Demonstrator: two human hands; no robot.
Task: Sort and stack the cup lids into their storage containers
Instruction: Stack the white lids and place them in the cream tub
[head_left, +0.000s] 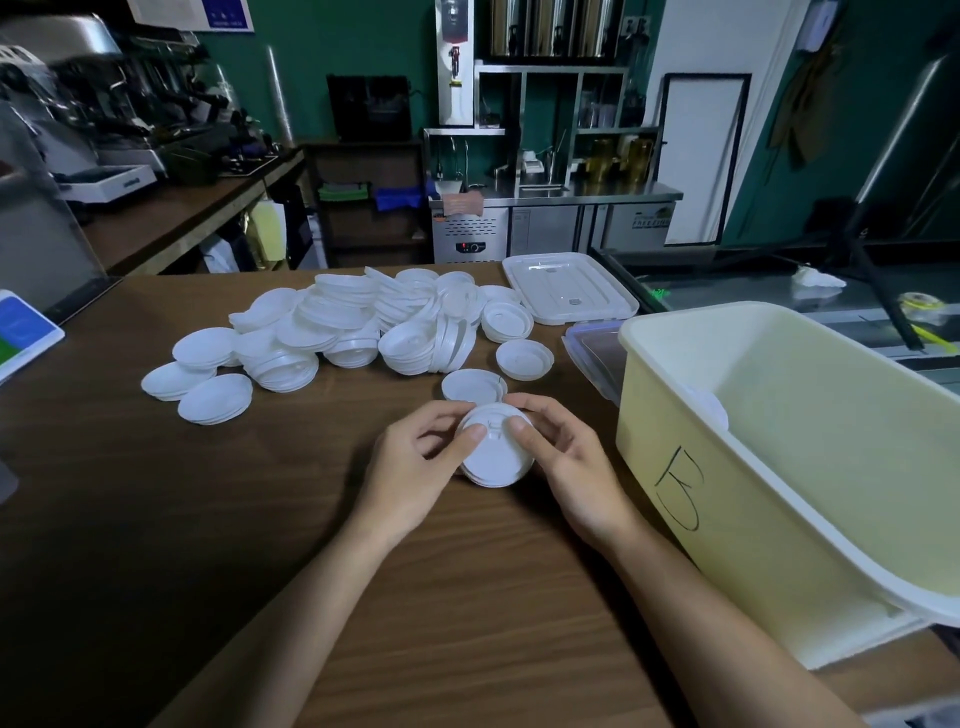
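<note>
A small stack of white cup lids (496, 457) sits between my two hands just above the wooden table (156, 519). My left hand (415, 467) grips its left side, thumb on top. My right hand (566, 462) grips its right side, thumb on top too. A big loose pile of white lids (358, 325) spreads across the table behind. One single lid (471, 385) lies just beyond my fingers, another lid (523, 358) a little farther right. A pale yellow storage container (779, 467) marked with a handwritten letter stands at the right, with some white lids (709, 405) inside.
A clear container cover (569, 288) lies behind the pile at the right. A second clear cover (592, 348) is wedged beside the yellow container. A tablet (23, 332) sits at the table's left edge. Counters and kitchen machines fill the background.
</note>
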